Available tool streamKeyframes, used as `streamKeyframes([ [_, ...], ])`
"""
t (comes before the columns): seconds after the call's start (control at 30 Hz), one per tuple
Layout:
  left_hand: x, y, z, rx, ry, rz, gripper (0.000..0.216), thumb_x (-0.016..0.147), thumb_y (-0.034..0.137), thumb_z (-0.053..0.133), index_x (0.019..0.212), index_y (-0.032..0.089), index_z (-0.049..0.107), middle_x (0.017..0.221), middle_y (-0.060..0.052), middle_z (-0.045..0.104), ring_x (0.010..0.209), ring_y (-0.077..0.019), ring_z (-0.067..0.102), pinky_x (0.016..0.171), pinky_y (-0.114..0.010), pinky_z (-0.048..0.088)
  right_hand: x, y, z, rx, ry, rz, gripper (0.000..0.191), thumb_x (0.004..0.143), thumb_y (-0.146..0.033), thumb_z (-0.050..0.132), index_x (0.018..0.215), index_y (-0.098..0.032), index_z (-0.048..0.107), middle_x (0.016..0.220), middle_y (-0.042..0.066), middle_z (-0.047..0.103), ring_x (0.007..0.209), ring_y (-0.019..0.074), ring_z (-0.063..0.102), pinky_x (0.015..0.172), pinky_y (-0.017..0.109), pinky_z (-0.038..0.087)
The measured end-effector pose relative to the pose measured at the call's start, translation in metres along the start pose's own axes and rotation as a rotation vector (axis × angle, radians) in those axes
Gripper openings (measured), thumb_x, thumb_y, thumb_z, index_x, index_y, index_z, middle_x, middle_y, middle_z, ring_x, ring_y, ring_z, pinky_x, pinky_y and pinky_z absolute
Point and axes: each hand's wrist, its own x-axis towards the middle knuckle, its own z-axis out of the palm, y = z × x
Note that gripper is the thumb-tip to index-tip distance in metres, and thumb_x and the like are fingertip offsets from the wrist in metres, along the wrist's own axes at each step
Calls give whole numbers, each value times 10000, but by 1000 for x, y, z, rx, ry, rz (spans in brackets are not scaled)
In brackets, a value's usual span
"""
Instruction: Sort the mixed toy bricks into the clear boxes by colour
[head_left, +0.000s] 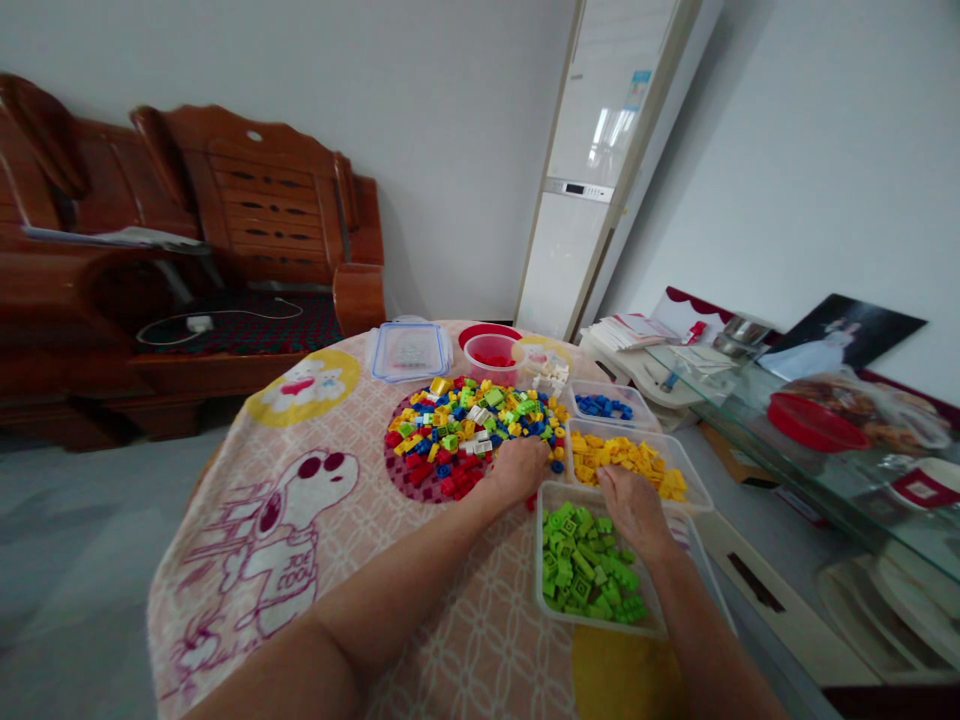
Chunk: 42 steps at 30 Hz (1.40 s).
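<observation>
My left hand (521, 468) is at the right front edge of a mixed pile of toy building bricks (480, 415), its fingers curled inward. What those fingers hold, if anything, is hidden. Over the near edge of a clear box of yellow bricks (637, 455) is my right hand (634, 505), fingertips drawn together; I cannot make out anything between them. Beneath the right wrist lies a clear box of green bricks (589, 565). Blue bricks (604, 407) fill part of a smaller box behind the yellow ones.
A round tub (491, 350) of red bricks stands at the back, beside a few white bricks (551, 375). A blue-edged lid (410, 352) lies at back left on the patterned tablecloth (420, 630). To the right is a glass shelf (757, 430) carrying a red bowl (814, 422).
</observation>
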Motion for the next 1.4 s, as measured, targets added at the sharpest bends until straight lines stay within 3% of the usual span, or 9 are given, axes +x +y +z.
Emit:
streamKeyframes([
  [0.17,2,-6,5,-137,95,14,218,839,135,525,951,161,710,970,-104,725,911,-243,686,794,-332,528,0,-2,-3,-2,-35,15,374,1015,-270,372,815,-160,668,800,90,711,733,179,642,676,284,347],
  [0.37,11,-12,8,-615,279,95,127,769,121,610,807,157,725,815,-26,727,745,-142,645,719,-227,476,1,-4,-5,-4,-41,35,361,1012,-260,379,835,-153,675,818,92,715,739,168,638,680,272,345],
  [0.53,16,-3,18,-976,248,145,132,780,156,637,866,139,736,692,5,683,614,-101,600,619,-192,454,1,-4,-5,6,-50,31,365,1013,-258,380,829,-152,676,815,91,716,729,163,634,678,269,342],
  [0.63,16,2,22,-1069,214,215,222,793,167,637,989,144,740,789,-20,718,665,-110,629,642,-199,477,1,-5,-6,-1,-52,39,370,1013,-255,374,838,-152,683,828,93,722,738,171,639,676,275,344],
  [0.77,17,-2,19,-1015,300,235,299,818,153,592,1085,159,728,953,-50,740,772,-127,652,713,-217,504,1,-5,-7,6,-52,36,369,1010,-254,370,831,-163,679,820,91,722,743,180,643,677,281,351],
  [0.9,17,-14,16,-825,377,177,308,798,92,559,1040,152,740,977,-55,741,832,-145,659,795,-242,511,1,-4,-6,16,-42,26,364,1006,-267,379,817,-167,673,822,93,723,740,178,646,680,283,352],
  [1.17,13,-17,22,-388,229,198,237,855,147,556,990,210,741,1038,-46,735,989,-178,658,924,-275,489,1,-2,-2,0,-27,14,378,1009,-280,362,820,-167,670,810,87,719,734,171,640,681,278,350],
  [1.4,14,-6,18,-229,155,92,206,811,154,605,980,205,711,1044,-73,713,974,-217,660,859,-290,503,0,-2,-3,15,-10,7,368,1005,-276,369,806,-176,661,795,88,714,726,178,639,678,284,356],
])
